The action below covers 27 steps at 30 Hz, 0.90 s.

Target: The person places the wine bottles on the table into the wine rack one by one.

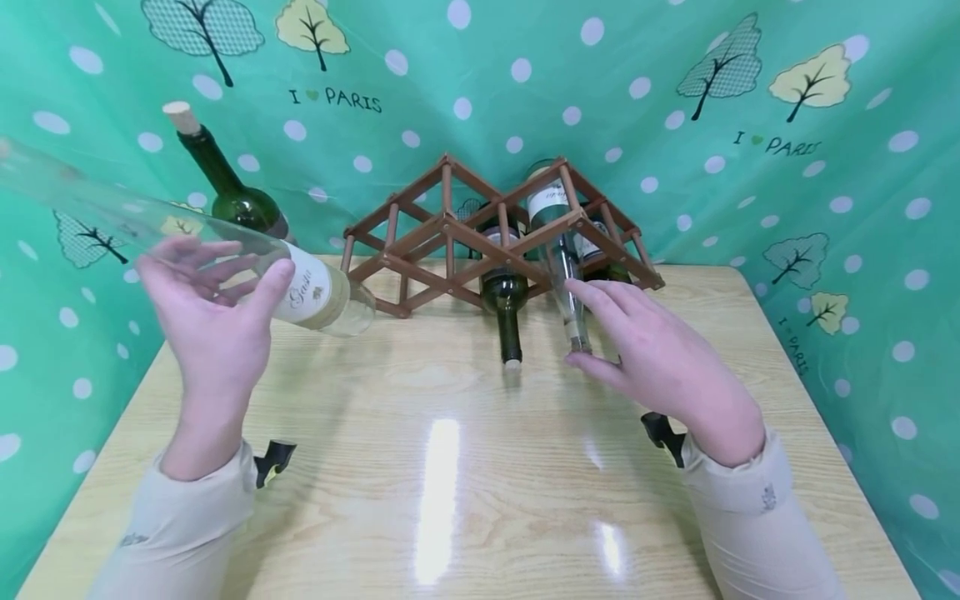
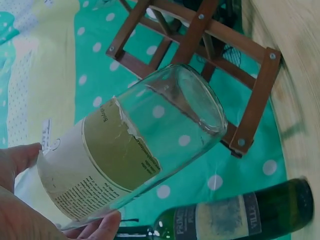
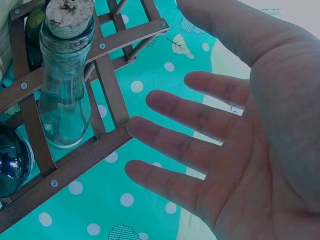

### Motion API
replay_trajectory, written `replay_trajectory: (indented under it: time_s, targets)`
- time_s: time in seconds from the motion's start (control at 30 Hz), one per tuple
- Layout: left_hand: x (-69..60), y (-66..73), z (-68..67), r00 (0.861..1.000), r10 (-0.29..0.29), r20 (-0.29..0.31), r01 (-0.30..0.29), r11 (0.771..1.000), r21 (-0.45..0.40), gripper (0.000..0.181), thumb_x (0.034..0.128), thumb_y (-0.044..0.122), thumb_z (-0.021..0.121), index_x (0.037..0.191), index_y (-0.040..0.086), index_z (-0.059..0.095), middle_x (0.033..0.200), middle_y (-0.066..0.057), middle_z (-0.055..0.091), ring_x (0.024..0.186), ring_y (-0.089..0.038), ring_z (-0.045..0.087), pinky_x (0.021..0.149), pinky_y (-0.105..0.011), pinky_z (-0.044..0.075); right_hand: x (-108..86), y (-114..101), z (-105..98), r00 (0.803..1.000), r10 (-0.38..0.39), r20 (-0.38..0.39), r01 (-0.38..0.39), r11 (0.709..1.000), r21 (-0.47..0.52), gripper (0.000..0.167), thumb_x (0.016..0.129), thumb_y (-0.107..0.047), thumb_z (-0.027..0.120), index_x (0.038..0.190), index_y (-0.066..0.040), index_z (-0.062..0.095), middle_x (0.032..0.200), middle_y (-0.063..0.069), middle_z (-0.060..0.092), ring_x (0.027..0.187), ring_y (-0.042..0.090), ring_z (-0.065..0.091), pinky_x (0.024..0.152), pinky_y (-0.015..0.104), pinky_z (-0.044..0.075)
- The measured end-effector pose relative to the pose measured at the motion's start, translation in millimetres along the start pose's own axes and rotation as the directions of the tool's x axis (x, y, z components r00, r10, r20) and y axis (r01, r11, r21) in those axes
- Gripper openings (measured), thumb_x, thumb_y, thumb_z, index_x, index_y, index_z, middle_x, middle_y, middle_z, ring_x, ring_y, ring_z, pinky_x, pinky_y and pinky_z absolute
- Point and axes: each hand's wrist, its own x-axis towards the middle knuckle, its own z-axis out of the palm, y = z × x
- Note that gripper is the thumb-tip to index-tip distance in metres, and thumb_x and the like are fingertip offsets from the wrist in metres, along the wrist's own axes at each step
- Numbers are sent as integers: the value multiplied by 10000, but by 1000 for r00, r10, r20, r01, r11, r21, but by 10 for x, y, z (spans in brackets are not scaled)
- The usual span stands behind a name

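Observation:
A clear bottle with a cream label [image 1: 306,287] is gripped by the left hand [image 1: 217,325], tilted with its base toward the rack; the left wrist view shows thumb and fingers around the label [image 2: 95,165]. The right hand [image 1: 660,358] has its fingers extended beside the neck of another clear bottle [image 1: 562,267] lying in the wooden rack [image 1: 447,223]. In the right wrist view the right hand [image 3: 225,135] is spread, apart from that corked bottle [image 3: 65,95].
A dark green corked bottle [image 1: 243,204] stands left of the rack. Another dark bottle [image 1: 504,292] lies in the rack, neck toward the front, and a further one [image 1: 600,250] sits at its right end. Green patterned cloth surrounds the wooden table [image 1: 360,500].

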Motion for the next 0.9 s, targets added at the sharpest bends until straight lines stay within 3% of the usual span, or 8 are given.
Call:
replay_trajectory:
  time_s: [0.33,0.5,0.73,0.9]
  targets:
    - [-115,-18,182,999,8,47,1,982,-188,677,774,23,934,1236,87,445,1251,-181,604,1115,-381,674,928,-327,572,10,-19,-32,999,38,36,-39,999,0,1026,906,-305,883,1687,-92,253,1474,196,564,1317,358,575,1090,545,492]
    - [-200,-10,252,998,-8,64,23,971,-237,649,807,9,909,1257,82,446,1237,-201,622,1078,-357,666,940,-332,558,17,-29,-38,997,58,56,-58,998,1,1055,907,-305,881,1698,-105,212,1465,195,567,1306,351,579,1091,539,491]
    - [-311,6,368,994,-11,107,47,939,-340,604,860,-69,830,1283,69,422,1236,-212,611,1079,-366,673,924,-327,571,17,-41,-24,995,64,70,-63,998,-4,1065,921,-317,867,1705,-106,179,1501,201,542,1346,360,556,1114,541,475]
    - [-402,7,449,990,-28,135,76,927,-367,595,882,-97,793,1302,85,412,1249,-196,629,1102,-364,670,963,-353,581,20,-50,-11,995,70,72,-71,997,3,1072,919,-318,869,1706,-107,173,1534,197,517,1373,360,539,1127,543,466]
